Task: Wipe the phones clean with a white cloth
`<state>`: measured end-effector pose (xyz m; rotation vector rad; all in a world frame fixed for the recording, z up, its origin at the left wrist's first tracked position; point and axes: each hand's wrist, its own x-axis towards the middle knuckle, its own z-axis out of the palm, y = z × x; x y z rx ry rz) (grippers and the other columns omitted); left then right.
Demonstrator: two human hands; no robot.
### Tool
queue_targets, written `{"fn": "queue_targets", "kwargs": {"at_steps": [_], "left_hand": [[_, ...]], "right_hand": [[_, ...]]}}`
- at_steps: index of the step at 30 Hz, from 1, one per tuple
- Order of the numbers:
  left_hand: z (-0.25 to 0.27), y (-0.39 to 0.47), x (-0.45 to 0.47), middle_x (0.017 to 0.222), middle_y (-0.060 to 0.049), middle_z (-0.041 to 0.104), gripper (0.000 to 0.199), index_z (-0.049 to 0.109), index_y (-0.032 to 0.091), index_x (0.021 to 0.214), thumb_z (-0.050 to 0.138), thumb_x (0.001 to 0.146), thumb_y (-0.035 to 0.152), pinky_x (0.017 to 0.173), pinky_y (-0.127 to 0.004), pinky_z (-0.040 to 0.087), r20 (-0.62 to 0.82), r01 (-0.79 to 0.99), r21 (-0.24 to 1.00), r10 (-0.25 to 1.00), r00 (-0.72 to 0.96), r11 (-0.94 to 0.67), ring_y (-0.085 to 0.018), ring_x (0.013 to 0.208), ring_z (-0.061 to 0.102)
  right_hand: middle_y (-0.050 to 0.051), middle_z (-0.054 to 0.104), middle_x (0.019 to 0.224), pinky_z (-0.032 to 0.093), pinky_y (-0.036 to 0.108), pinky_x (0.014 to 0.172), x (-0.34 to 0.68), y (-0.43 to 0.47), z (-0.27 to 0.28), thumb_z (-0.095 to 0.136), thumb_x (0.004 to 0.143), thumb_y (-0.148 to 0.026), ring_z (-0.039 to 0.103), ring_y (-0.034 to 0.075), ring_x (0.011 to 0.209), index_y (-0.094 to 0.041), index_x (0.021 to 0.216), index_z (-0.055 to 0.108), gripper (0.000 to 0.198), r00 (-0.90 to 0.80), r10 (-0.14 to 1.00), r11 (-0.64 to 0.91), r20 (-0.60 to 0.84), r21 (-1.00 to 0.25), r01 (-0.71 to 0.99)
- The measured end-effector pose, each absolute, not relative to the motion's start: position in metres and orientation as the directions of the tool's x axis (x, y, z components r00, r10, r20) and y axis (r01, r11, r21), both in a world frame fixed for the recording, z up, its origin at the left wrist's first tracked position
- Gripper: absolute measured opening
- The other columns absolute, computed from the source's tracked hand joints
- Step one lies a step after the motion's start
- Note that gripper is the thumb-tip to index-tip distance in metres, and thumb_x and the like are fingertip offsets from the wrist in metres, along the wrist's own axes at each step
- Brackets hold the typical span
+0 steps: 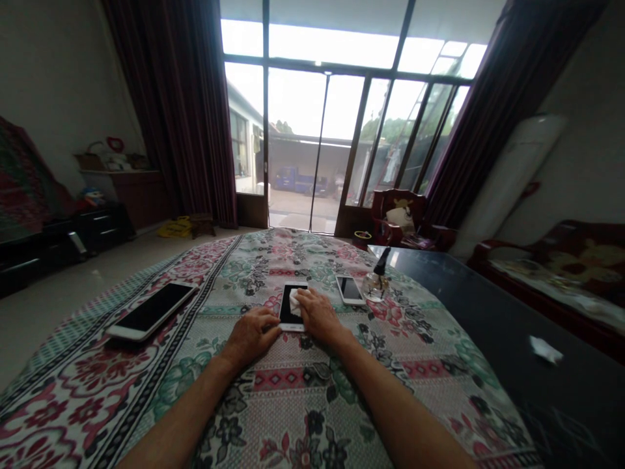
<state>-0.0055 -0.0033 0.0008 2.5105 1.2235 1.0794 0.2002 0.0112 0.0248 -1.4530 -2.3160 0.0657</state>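
A white-framed phone [288, 301] with a dark screen lies face up on the floral cloth [303, 391]. My left hand [251, 333] rests at the phone's near left edge, fingers touching its side. My right hand [318, 315] presses a small white wipe [294, 302] onto the screen. A second white phone [350, 289] lies just to the right, untouched. A larger tablet [151, 310] lies far to the left on the same cloth.
A small clear bottle with a dark nozzle [377, 279] stands beside the second phone. A crumpled white wipe [545, 349] lies on the dark glossy table [498, 326] at right. Sofa at right, armchair and glass doors ahead.
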Motion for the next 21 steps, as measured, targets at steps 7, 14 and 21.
{"fn": "queue_targets", "kwargs": {"at_steps": [7, 14, 21], "left_hand": [[0.0, -0.002, -0.006, 0.091, -0.006, 0.074, 0.011, 0.077, 0.022, 0.084, 0.067, 0.081, 0.024, 0.082, -0.033, 0.052, 0.545, 0.626, 0.426, 0.738, 0.398, -0.653, -0.021, 0.088, 0.066], [-0.004, 0.0, -0.007, 0.092, -0.005, 0.074, 0.011, 0.077, 0.022, 0.085, 0.068, 0.08, 0.023, 0.082, -0.032, 0.052, 0.548, 0.62, 0.438, 0.74, 0.391, -0.652, -0.02, 0.089, 0.066], [-0.001, -0.002, -0.006, 0.091, -0.005, 0.074, 0.01, 0.077, 0.022, 0.083, 0.068, 0.081, 0.023, 0.082, -0.031, 0.051, 0.528, 0.633, 0.433, 0.75, 0.398, -0.642, -0.02, 0.088, 0.066]], "right_hand": [[0.011, 0.058, 0.124, 0.036, 0.035, 0.102, 0.206, 0.015, 0.027, 0.046, 0.089, -0.011, 0.046, 0.022, 0.119, -0.018, 0.108, 0.067, 0.029, -0.397, 0.839, 0.497, 0.373, -0.226, 0.838], [0.007, 0.065, 0.091, 0.041, 0.026, 0.082, 0.201, 0.003, 0.048, 0.053, 0.079, -0.01, 0.057, 0.017, 0.089, -0.017, 0.077, 0.071, 0.02, -0.513, 0.83, 0.551, 0.217, -0.183, 0.814], [0.005, 0.068, 0.092, 0.041, 0.024, 0.078, 0.199, -0.004, 0.059, 0.058, 0.078, -0.01, 0.059, 0.017, 0.088, -0.018, 0.083, 0.073, 0.018, -0.603, 0.785, 0.619, 0.144, -0.222, 0.753]]}}
